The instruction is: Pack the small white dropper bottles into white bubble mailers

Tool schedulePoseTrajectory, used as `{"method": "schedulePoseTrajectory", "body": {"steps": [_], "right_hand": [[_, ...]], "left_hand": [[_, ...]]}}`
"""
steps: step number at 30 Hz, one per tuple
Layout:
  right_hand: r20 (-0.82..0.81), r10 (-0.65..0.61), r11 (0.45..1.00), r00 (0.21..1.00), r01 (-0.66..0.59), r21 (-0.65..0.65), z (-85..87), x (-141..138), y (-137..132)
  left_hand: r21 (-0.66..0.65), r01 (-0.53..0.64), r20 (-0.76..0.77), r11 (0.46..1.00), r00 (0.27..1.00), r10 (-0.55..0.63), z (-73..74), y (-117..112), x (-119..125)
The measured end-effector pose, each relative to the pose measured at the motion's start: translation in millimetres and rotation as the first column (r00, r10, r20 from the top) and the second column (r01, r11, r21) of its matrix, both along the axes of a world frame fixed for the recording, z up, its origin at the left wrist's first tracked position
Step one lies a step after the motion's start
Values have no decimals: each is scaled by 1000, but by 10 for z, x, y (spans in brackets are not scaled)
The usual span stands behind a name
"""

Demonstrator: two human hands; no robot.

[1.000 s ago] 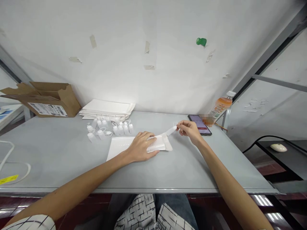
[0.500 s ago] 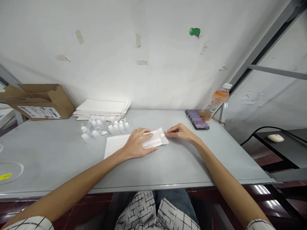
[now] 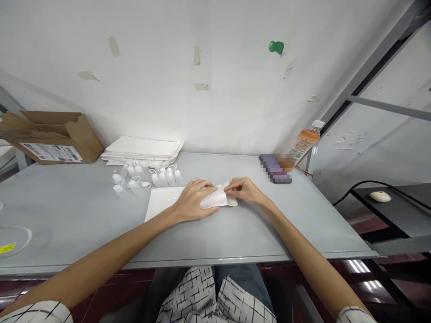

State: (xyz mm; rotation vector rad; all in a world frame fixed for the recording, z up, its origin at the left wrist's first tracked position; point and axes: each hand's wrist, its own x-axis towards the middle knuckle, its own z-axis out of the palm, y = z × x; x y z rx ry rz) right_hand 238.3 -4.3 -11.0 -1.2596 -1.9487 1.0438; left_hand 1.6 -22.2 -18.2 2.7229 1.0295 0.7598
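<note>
A white bubble mailer lies across the middle of the table, its mouth facing right. My left hand wraps over it from the left, thumb in front and fingers behind. At the mouth, my right hand is closed, fingertips pressed together over the opening; what they pinch is hidden. Under and left of my left hand lies another flat white mailer. Small translucent white squeeze bottles with looped caps stand in a group beyond it, several upright and a few lying.
White mailers are stacked at the back by the wall, beside an open cardboard box. A phone and an orange drink bottle occupy the back right. A white ring with a yellow label lies at the left.
My right hand has moved left, over the mailer's mouth. The white nozzle with its loop, visible there earlier at my fingertips, is now hidden. My left hand stays on the mailer.
</note>
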Motion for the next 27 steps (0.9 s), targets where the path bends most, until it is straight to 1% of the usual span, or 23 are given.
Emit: {"method": "schedulePoseTrajectory", "body": {"steps": [2,6,8,9,10,12,14,17,23,25,27], "right_hand": [[25,-37,999,999,37,22,6,40,22],[154,-151,987,976,141,76,30,88,53],[197,-198,980,960,192,48,65,107,51],[201,-199,979,959,202,5,86,112,44],[192,-184,979,964,197,-49,108,110,33],[143,-122,977,982,144,-158,151,85,0],[67,-67,973,996,80,-218,187,37,-38],[-12,-54,970,998,50,-239,220,-39,-85],[-57,-42,967,997,26,-254,193,-104,-111],[-100,-79,968,992,53,-246,202,-100,-106],[-157,-159,966,975,121,-228,254,-63,-96]], "left_hand": [[6,-1,1,1000,1000,1,-9,2,-2],[10,3,1,1000,1000,-3,-16,0,-3],[11,6,2,1000,1000,-6,-15,-4,-1],[13,7,1,1000,1000,-7,-14,-6,0],[16,8,-2,1000,1000,-8,-14,-7,1],[23,6,-8,1000,1000,-6,-15,-9,3],[26,7,-14,1000,1000,-6,-17,-9,4],[25,13,-20,1000,1000,-12,-20,-13,10],[36,24,-61,999,998,-22,-21,-49,35],[50,39,-81,998,996,-35,9,-62,31],[91,57,-79,994,996,-50,68,-73,15]]}}
